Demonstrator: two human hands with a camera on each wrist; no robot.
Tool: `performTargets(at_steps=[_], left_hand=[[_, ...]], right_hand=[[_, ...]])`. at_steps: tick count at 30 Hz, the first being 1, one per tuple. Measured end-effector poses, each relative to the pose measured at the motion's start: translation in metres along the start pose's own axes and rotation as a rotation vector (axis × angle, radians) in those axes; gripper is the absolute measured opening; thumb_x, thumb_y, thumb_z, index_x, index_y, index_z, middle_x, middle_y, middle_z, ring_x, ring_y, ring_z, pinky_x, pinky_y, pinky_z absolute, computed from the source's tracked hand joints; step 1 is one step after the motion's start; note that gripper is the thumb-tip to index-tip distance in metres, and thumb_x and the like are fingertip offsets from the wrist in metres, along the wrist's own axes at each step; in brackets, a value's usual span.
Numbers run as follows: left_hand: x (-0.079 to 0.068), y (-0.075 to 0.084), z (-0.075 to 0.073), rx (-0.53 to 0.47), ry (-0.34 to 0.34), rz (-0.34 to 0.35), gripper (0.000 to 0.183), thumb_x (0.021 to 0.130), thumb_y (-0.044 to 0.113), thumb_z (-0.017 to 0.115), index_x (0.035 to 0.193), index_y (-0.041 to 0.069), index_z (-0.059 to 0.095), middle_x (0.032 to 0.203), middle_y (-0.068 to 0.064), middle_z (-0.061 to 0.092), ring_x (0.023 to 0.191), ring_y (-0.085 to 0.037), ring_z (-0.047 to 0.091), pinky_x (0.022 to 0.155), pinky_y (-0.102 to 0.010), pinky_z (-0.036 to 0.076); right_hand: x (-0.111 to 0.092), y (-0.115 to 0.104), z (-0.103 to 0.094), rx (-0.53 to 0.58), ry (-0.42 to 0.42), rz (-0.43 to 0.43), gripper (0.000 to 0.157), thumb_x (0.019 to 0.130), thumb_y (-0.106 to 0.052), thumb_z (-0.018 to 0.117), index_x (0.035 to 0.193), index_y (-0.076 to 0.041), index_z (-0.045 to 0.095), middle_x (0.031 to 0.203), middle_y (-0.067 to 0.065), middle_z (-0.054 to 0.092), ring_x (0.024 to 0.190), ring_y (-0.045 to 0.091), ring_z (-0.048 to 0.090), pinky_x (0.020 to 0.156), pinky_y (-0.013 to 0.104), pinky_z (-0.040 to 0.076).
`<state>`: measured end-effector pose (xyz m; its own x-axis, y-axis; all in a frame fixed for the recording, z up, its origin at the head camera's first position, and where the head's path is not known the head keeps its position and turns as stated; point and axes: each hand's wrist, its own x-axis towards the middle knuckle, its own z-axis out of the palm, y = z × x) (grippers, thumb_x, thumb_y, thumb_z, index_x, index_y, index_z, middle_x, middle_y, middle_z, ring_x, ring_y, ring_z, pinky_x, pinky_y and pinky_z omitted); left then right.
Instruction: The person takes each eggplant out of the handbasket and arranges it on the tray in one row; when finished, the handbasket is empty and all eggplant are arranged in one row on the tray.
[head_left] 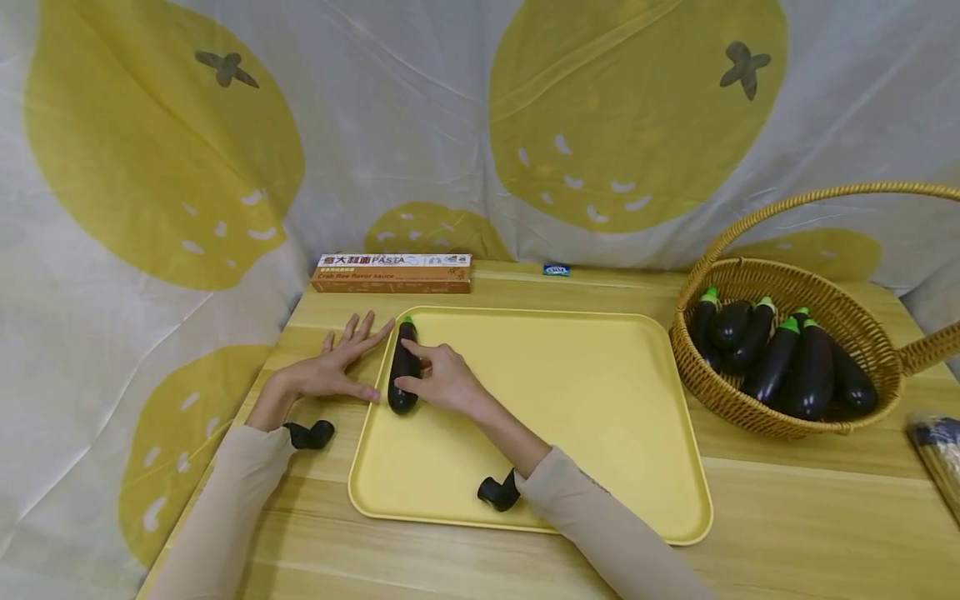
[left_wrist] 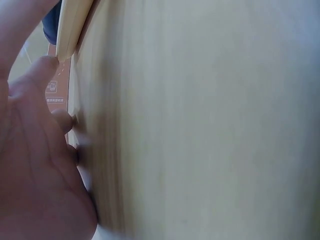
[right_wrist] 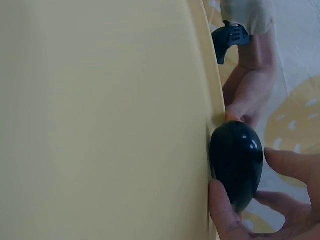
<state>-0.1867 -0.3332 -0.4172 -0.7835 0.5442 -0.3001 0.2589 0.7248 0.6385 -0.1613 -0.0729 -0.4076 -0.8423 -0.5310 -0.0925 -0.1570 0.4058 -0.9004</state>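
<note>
A dark eggplant [head_left: 403,367] with a green stem end lies lengthwise along the left side of the yellow tray [head_left: 555,417]. My right hand [head_left: 446,379] holds it, thumb and fingers on its sides. From the right wrist, the rounded end of the eggplant [right_wrist: 237,162] shows between thumb and fingers of the right hand [right_wrist: 280,210]. My left hand [head_left: 322,372], fingers spread, touches the tray's left rim from outside and holds nothing. In the left wrist view the left hand [left_wrist: 40,160] shows its palm beside the table top.
To the right of the tray stands a wicker basket [head_left: 697,375] with a tall handle and several eggplants inside. Behind the tray lie a pasta box [head_left: 392,275] and a small blue packet [head_left: 557,270]. A clear-wrapped item [head_left: 937,450] lies at the right edge.
</note>
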Motion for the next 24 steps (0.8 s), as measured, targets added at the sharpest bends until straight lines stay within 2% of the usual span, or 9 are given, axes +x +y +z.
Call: performTargets(at_steps=[2,4,7,9,13,17,20,22,24], left_hand=[[0.0002,-0.0003,0.0001,0.002,0.001,0.004,0.112,0.09,0.038,0.081,0.168,0.028,0.002,0.17,-0.018,-0.028,0.153,-0.043,-0.036,0.115,-0.075,-0.023],[0.0003,-0.0004,0.0001,0.005,0.002,0.007,0.113,0.089,0.038,0.082,0.168,0.027,0.002,0.17,-0.019,-0.027,0.153,-0.043,-0.036,0.115,-0.075,-0.023],[-0.0001,-0.0001,0.0,-0.001,0.0,0.021,0.113,0.089,0.038,0.082,0.169,0.025,0.003,0.169,-0.021,-0.027,0.152,-0.045,-0.036,0.114,-0.075,-0.023],[-0.0011,0.0002,-0.0005,-0.008,-0.006,0.027,0.115,0.088,0.037,0.083,0.169,0.023,0.003,0.169,-0.022,-0.028,0.151,-0.046,-0.036,0.114,-0.075,-0.024],[-0.003,0.0002,-0.0017,-0.016,-0.016,0.032,0.118,0.084,0.034,0.086,0.169,0.022,0.004,0.168,-0.023,-0.028,0.151,-0.046,-0.037,0.113,-0.075,-0.025],[-0.0026,-0.0002,-0.0017,-0.018,-0.017,0.034,0.121,0.082,0.034,0.087,0.169,0.022,0.005,0.169,-0.023,-0.027,0.151,-0.047,-0.035,0.113,-0.075,-0.024],[-0.0023,-0.0009,-0.0012,-0.018,-0.014,0.037,0.121,0.081,0.035,0.088,0.169,0.022,0.005,0.169,-0.023,-0.026,0.151,-0.047,-0.035,0.113,-0.075,-0.024],[-0.0023,-0.0012,-0.001,-0.016,-0.012,0.038,0.121,0.081,0.035,0.088,0.169,0.022,0.005,0.169,-0.023,-0.027,0.151,-0.047,-0.036,0.113,-0.075,-0.024],[-0.0018,-0.0008,-0.0009,-0.012,-0.012,0.038,0.12,0.082,0.036,0.087,0.169,0.022,0.005,0.169,-0.023,-0.027,0.151,-0.046,-0.036,0.113,-0.075,-0.024]], right_hand=[[0.0002,0.0007,-0.0003,0.002,-0.013,-0.005,0.064,0.098,-0.02,0.071,0.156,-0.01,0.046,0.125,0.023,0.072,0.069,0.008,0.065,0.057,0.017,0.044],[0.0005,0.001,0.0002,-0.003,-0.014,-0.011,0.064,0.098,-0.02,0.07,0.156,-0.01,0.046,0.117,0.024,0.074,0.062,0.005,0.06,0.055,0.017,0.042],[0.0009,0.0,0.0021,-0.015,0.002,-0.013,0.064,0.098,-0.022,0.071,0.156,-0.01,0.047,0.097,0.017,0.076,0.05,0.004,0.046,0.05,0.017,0.037],[0.0012,-0.002,0.0035,-0.027,0.011,-0.014,0.064,0.098,-0.023,0.072,0.156,-0.011,0.047,0.079,0.011,0.07,0.046,0.006,0.039,0.048,0.018,0.033],[0.0026,-0.0056,0.0057,-0.041,0.018,-0.012,0.064,0.098,-0.025,0.073,0.155,-0.011,0.048,0.06,-0.002,0.053,0.046,0.006,0.036,0.048,0.018,0.031],[0.0037,-0.0062,0.0056,-0.049,-0.009,-0.032,0.065,0.099,-0.026,0.072,0.156,-0.01,0.046,0.051,-0.006,0.044,0.044,0.005,0.037,0.047,0.017,0.031],[0.0033,-0.0054,0.0033,-0.047,-0.048,-0.045,0.065,0.1,-0.025,0.069,0.158,-0.01,0.042,0.056,0.006,0.057,0.041,0.005,0.037,0.047,0.017,0.033],[0.0023,-0.0048,0.0004,-0.039,-0.072,-0.04,0.065,0.101,-0.024,0.067,0.16,-0.013,0.04,0.079,0.016,0.071,0.043,0.006,0.04,0.048,0.017,0.036],[0.0013,-0.0037,-0.0033,-0.032,-0.09,-0.03,0.066,0.102,-0.023,0.067,0.161,-0.015,0.038,0.107,0.024,0.074,0.049,0.007,0.048,0.051,0.018,0.041]])
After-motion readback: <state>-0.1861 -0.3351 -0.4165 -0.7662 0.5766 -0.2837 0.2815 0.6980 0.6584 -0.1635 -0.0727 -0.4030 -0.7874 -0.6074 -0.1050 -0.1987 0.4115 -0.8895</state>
